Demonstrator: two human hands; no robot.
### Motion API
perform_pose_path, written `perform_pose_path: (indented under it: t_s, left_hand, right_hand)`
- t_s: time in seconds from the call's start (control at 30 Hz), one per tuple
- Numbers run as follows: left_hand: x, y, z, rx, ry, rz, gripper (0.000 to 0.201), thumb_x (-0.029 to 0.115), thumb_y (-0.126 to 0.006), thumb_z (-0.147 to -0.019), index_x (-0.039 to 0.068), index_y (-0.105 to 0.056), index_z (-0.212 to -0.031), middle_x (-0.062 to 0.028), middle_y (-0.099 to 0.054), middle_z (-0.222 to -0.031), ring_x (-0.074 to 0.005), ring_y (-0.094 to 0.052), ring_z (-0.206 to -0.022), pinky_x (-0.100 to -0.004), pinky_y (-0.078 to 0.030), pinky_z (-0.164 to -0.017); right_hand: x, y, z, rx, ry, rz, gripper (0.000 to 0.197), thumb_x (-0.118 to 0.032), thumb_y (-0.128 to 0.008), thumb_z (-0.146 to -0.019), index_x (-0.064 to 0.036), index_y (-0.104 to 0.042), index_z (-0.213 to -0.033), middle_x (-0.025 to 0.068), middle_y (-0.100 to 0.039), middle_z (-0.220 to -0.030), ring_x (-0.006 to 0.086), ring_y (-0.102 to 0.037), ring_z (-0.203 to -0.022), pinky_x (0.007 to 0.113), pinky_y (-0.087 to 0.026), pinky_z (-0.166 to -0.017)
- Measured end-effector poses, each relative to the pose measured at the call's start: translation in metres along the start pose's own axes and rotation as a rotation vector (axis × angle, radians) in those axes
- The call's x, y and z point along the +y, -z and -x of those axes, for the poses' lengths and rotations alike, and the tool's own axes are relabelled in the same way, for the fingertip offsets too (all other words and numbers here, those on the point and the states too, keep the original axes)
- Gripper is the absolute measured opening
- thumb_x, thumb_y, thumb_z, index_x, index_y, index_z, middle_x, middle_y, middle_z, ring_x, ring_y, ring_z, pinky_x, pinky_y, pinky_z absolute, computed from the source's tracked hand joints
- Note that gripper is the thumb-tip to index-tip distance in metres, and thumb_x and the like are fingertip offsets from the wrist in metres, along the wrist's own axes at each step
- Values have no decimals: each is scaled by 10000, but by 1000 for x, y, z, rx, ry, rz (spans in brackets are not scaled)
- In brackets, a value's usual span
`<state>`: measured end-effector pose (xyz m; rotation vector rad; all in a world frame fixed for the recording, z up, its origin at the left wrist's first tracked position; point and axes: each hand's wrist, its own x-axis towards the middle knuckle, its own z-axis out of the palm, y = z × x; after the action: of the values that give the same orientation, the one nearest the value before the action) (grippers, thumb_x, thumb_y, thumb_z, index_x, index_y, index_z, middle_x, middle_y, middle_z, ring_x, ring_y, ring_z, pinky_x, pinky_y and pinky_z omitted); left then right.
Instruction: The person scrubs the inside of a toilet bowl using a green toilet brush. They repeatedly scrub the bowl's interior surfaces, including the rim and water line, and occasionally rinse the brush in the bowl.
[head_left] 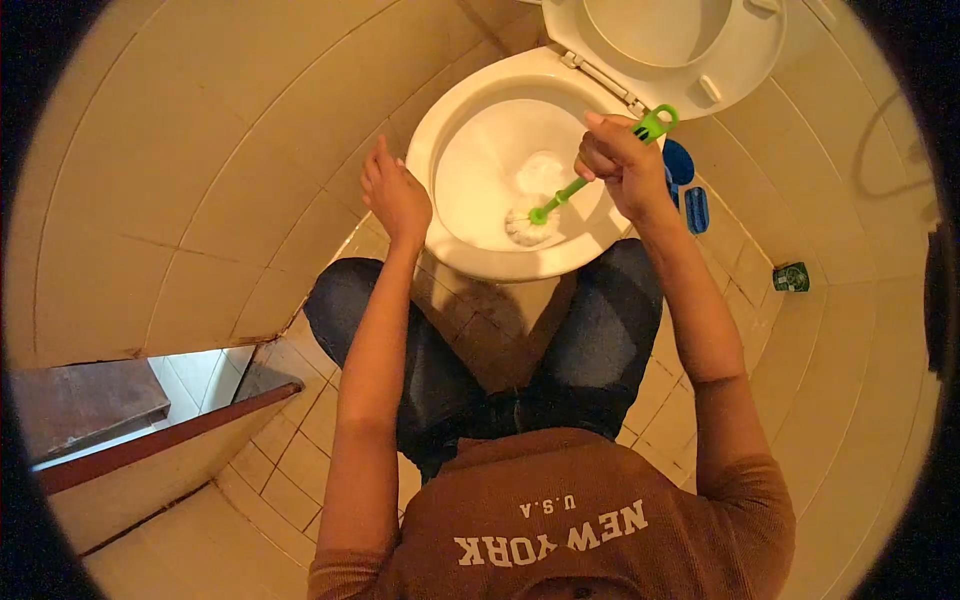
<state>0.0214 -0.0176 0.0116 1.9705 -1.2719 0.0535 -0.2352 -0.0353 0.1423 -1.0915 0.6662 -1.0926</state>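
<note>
My right hand (622, 165) is closed around the green handle of a toilet brush (570, 192), below the looped end. The brush slants down to the left, and its round white bristle head is inside the white toilet bowl (515, 264), near the front wall. Some water shows at the bottom of the bowl, just beyond the bristles. My left hand (397, 195) is beside the bowl's left rim with its fingers stretched out and nothing in them. Whether it touches the rim, I cannot tell.
Behind the bowl, the seat and lid (745, 75) are raised. Right of the bowl are a blue round container (679, 160), a blue scrubbing brush (697, 211) and a small green packet (791, 278) by the wall. Tiled walls stand close on both sides; a doorway opens at lower left.
</note>
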Motion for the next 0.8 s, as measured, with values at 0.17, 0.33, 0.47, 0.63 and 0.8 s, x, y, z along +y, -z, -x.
perform_pose_path:
  t_s: [0.17, 0.33, 0.47, 0.63, 0.8]
  left_hand:
    - [0, 4, 1, -14, 40, -5, 438, 122, -456, -958, 76, -403, -1391, -151, -462, -1333, -351, -417, -1237, -521, -341, -987]
    - [-6, -1, -3, 32, -23, 8, 444, 120, -459, -954, 71, -403, -1392, -153, -461, -1334, -358, -418, -1233, -520, -334, -997]
    - [0, 2, -1, -9, 28, 5, 447, 120, -462, -951, 70, -403, -1392, -155, -460, -1335, -358, -415, -1236, -514, -328, -1007]
    - [-4, 0, -2, -3, 43, -11, 452, 114, -467, -947, 72, -403, -1393, -153, -461, -1332, -352, -416, -1237, -509, -327, -1010]
    - [-5, 2, -1, -27, 49, 16, 460, 109, -471, -945, 79, -397, -1398, -149, -461, -1330, -343, -412, -1241, -511, -329, -1004]
  right_hand:
    - [-24, 6, -11, -137, -139, 212, 388, -258, -637, -893, -147, -388, -618, -49, -301, -523, 80, -248, -437, 290, -296, -450]
    - [10, -4, -26, -74, 66, 1064, 342, -361, -606, -882, -46, -611, -749, 113, -563, -585, 268, -545, -520, 394, -459, -561]
    - [75, 15, -1, -630, 241, 1514, 192, -257, -602, -788, -81, -643, -724, 165, -640, -696, 379, -627, -658, 487, -497, -626]
    - [69, -40, 27, -442, 262, 1410, 206, -193, -604, -820, -58, -621, -665, 186, -605, -623, 391, -601, -600, 462, -478, -604]
    - [83, -34, 23, -526, 244, 1430, 155, -223, -644, -789, -75, -630, -745, 155, -626, -672, 370, -631, -664, 475, -495, -636]
